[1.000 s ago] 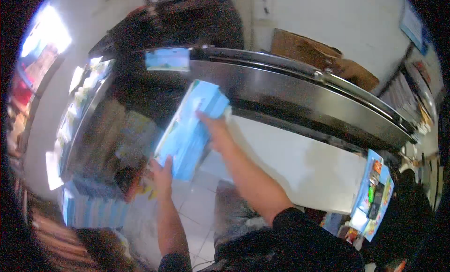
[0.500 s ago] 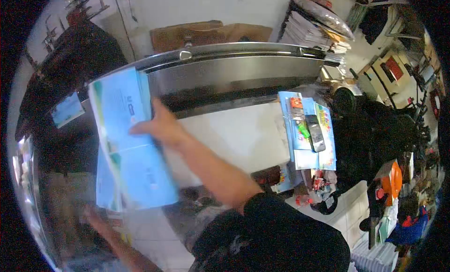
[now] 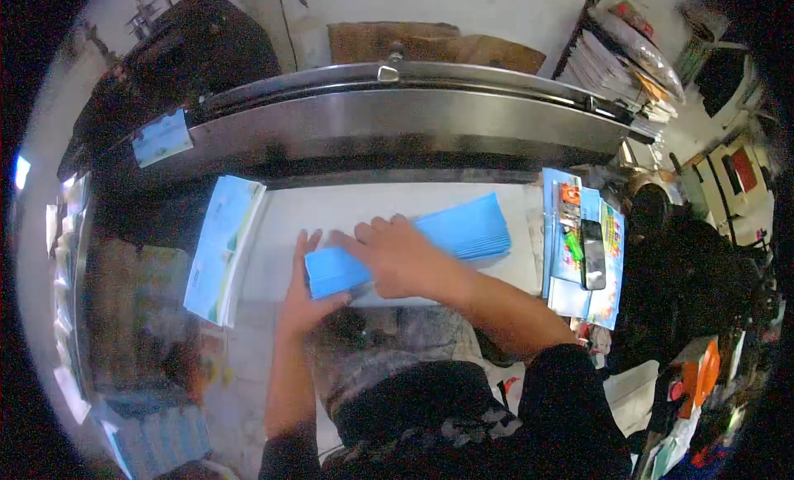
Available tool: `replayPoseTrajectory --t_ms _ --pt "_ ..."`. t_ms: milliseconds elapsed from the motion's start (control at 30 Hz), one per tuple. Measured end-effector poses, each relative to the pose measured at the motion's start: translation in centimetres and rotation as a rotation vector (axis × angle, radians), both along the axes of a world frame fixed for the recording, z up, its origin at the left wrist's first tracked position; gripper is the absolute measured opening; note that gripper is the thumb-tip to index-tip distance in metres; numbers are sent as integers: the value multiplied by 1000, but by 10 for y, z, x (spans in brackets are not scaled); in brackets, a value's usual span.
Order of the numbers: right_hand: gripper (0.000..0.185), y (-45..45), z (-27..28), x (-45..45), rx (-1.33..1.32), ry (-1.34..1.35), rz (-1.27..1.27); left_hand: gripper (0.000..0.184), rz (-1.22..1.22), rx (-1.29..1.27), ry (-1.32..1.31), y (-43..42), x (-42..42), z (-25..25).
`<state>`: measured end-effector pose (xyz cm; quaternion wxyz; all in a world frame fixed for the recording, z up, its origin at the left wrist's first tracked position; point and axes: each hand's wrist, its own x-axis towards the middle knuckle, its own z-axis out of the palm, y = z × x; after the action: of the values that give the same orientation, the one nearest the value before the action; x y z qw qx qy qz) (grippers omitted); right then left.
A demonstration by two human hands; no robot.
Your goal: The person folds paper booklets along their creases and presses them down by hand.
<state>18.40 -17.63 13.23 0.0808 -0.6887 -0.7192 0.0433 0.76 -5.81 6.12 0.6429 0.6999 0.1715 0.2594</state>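
I have the left hand (image 3: pixel 304 305) clasping a blue stack (image 3: pixel 465 229), its long axis slanting away rightward beneath the right hand (image 3: pixel 397 258), whose grip I cannot tell; leaflets (image 3: pixel 219 248) lie left of both, a phone (image 3: pixel 593 257) right.

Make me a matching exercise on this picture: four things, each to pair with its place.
Things:
1. phone
2. brown cardboard
3. blue stack
4. white tabletop

Places:
A. in the left hand, with the right hand over it
B. underneath the stack
C. on the printed sheets at the picture's right
D. beyond the steel panel, by the wall

Right pairs: 1-C, 2-D, 3-A, 4-B
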Motion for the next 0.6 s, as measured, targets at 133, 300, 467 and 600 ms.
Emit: replayPoseTrajectory --t_ms 133,300,467,600 --pt "94 -10 -9 14 12 95 39 114 -23 -16 188 7 -3 -2" --pt "98 -104 11 101 -153 36 -273 110 32 42 232 6 -9 -16" --pt "112 -139 -49 132 163 908 -377 117 42 -52 60 -7 4 -21" --pt "125 -132 -81 111 454 1140 -372 123 119 -28 -120 -16 11 -29"
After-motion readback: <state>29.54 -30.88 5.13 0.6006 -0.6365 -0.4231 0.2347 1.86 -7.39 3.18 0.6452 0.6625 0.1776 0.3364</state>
